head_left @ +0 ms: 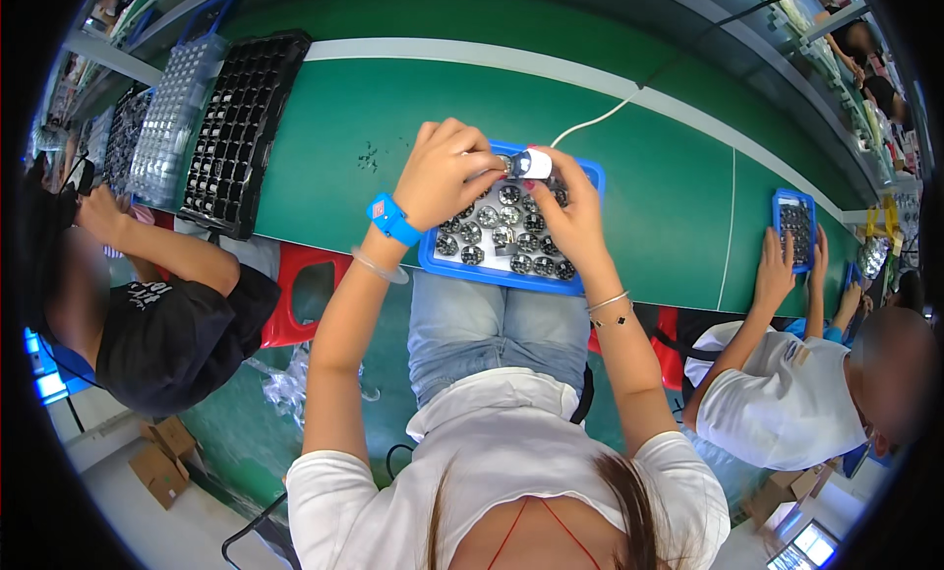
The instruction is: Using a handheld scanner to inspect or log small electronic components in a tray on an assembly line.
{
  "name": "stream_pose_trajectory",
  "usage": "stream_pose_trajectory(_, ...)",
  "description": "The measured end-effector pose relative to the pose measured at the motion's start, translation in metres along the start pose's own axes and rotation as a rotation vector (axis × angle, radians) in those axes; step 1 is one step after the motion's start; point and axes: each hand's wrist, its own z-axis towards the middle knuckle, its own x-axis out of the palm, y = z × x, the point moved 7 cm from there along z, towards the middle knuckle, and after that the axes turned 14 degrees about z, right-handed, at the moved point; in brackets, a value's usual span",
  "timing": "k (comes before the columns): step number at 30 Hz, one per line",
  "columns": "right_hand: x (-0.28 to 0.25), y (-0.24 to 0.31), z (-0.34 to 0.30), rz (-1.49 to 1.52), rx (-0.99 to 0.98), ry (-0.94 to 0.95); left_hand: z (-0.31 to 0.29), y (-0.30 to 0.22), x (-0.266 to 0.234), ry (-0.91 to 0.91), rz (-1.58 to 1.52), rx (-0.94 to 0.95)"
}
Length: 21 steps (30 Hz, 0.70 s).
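Above a blue-rimmed tray [501, 278], my two hands meet over a small white-and-dark cylinder [534, 165]. My right hand [575, 211] grips the cylinder between thumb and fingers. At its left end, my left hand [447, 172] is closed in a pinch on a small round metallic part [505, 163], which touches or nearly touches the cylinder; the fingers partly hide it. Several round shiny silver-and-black parts [508, 215] sit on the tray's white bottom beneath my hands. A blue band [392, 219] circles my left wrist.
Small dark bits [368, 158] lie on the green table [669, 201] left of my hands. A black compartment tray [241, 127] and clear trays [169, 127] stand farther left. A white cable [595, 118] crosses behind. Co-workers sit either side; the right one handles another blue tray [778, 212].
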Motion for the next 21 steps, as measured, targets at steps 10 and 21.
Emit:
stream_pose_trajectory(10,-0.019,0.008,-0.004,0.304,-0.035,-0.196,-0.001,0.005,0.006,0.025,0.236,0.009)
stream_pose_trajectory(21,-0.004,0.007,-0.022,0.065,0.04,0.046,-0.025,-0.01,0.012,0.136,0.077,-0.002)
